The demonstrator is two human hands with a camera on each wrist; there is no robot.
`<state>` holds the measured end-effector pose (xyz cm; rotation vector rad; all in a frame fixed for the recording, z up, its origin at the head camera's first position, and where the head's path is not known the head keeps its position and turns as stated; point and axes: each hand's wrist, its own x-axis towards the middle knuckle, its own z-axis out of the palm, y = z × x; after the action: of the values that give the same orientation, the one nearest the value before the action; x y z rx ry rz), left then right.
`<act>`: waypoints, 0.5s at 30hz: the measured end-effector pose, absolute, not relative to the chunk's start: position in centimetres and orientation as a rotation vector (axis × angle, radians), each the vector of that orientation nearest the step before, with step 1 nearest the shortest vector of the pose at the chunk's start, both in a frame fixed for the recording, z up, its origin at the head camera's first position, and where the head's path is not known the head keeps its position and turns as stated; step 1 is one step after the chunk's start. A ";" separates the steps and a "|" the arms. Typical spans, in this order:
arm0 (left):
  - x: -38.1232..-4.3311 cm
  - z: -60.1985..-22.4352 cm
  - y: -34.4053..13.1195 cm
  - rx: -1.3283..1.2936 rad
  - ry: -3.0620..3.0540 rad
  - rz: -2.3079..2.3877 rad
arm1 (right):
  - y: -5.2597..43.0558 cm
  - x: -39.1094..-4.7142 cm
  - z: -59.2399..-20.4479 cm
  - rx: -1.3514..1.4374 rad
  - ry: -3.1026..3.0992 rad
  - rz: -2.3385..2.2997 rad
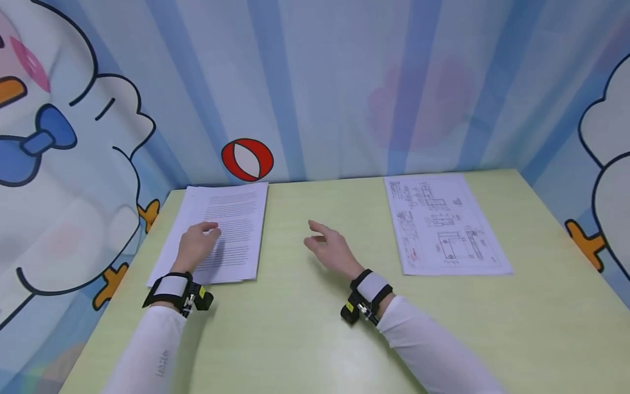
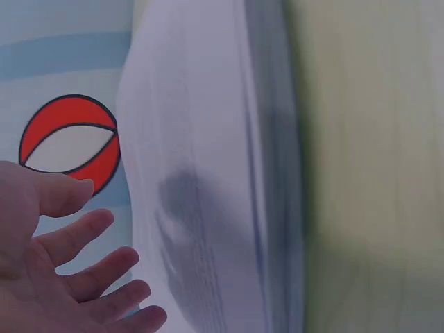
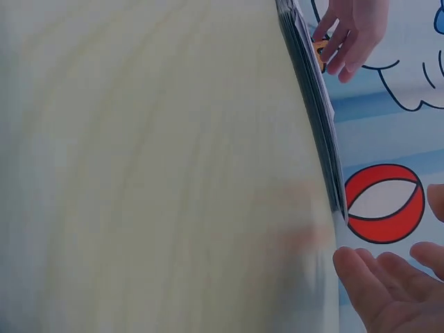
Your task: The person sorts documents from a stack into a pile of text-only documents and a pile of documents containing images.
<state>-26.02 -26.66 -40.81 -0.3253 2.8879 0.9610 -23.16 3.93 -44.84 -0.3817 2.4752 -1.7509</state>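
Observation:
A thick stack of printed paper [image 1: 236, 219] lies at the left of the table, its top sheet covered in lines of text. Above that stack hovers my left hand [image 1: 197, 243], fingers loosely bent and holding nothing; the left wrist view shows a gap between the hand [image 2: 83, 270] and the paper [image 2: 201, 139]. My right hand [image 1: 334, 251] is over the middle of the table, thumb and fingers apart, with nothing in it. To its right, a sheet with technical drawings [image 1: 443, 224] lies flat, apart from the hand.
The pale yellow-green table [image 1: 295, 339] meets a blue striped curtain [image 1: 334, 98] at its back edge. Printed on the curtain are a red and white ball [image 1: 248, 159] and white cartoon figures at both sides. Each wrist wears a strapped camera.

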 end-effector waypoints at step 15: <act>-26.2 -42.3 -29.7 -0.475 2.895 0.779 | -2.2 -23.2 -45.6 -0.106 1.927 -2.006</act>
<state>-26.21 -29.73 -42.27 -0.4752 2.8948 0.7786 -23.20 -2.21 -45.60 -0.1061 1.9273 -2.0059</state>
